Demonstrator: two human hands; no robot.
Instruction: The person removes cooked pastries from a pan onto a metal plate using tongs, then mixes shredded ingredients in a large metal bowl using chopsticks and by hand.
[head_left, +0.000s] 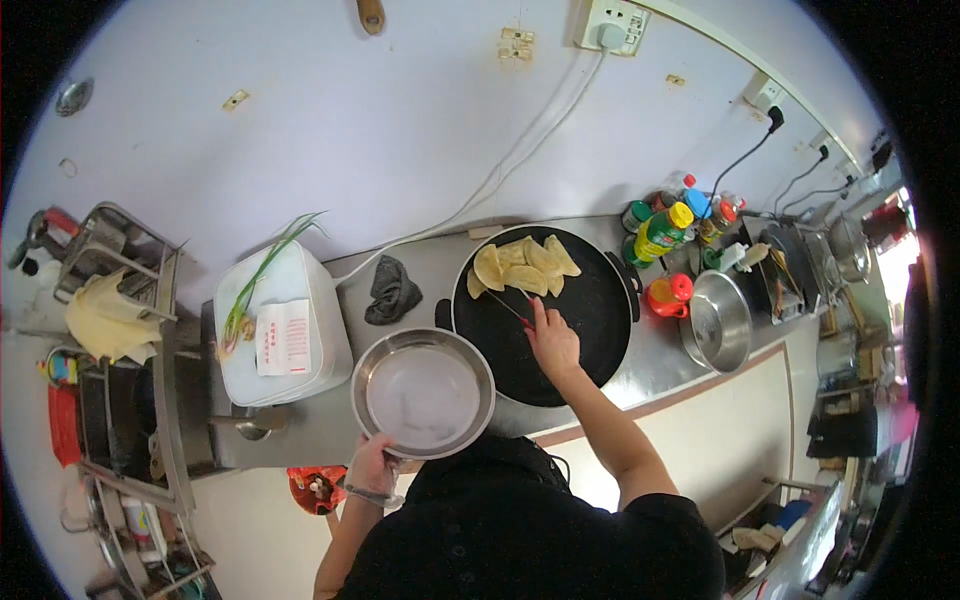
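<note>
My right hand (555, 341) grips red-handled metal tongs (513, 312) over a round black electric griddle pan (600, 322). The tongs' tips reach the near edge of several crescent-shaped stuffed dough pockets (526, 280) heaped at the pan's far side. Whether the tips pinch one cannot be told. In a clear plastic glove, my left hand (373, 466) holds the near rim of a round stainless-steel basin (424, 397). The basin sits just left of the pan, overlapping its edge in view, with nothing visible inside.
A white lidded container (330, 330) bearing green onions (259, 281) and a printed paper packet (283, 337) stands left. A dark cloth (391, 291) lies behind the basin. Right of the pan are sauce bottles (664, 234), a red-lidded pot (667, 295) and a steel bowl (716, 322). A white cable (469, 202) runs behind.
</note>
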